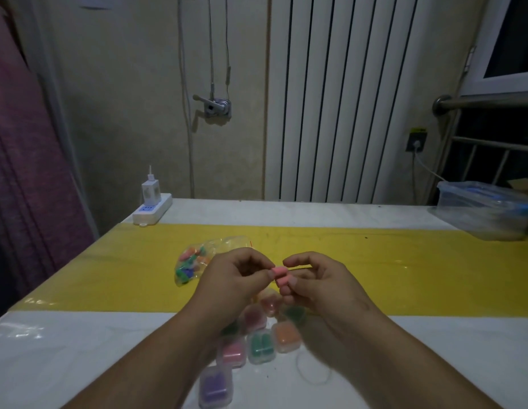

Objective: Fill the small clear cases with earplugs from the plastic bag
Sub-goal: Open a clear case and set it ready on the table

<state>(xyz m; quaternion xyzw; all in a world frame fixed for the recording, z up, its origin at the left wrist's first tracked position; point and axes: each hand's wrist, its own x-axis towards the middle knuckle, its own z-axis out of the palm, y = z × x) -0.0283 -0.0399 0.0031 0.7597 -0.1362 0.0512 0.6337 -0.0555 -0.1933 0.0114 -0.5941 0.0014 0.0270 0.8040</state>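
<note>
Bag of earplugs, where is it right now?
In the head view, the bag of earplugs lies on the yellow strip, just left of the left hand and farther from the person than the small clear cases.

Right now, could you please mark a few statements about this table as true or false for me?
1. The left hand and right hand pinch pink earplugs between them. True.
2. The plastic bag lies right of the hands. False: it lies to their left, on the yellow strip.
3. The nearest clear case holds purple earplugs. True.
4. The power strip sits on the floor. False: it sits at the far left corner of the table.
</note>
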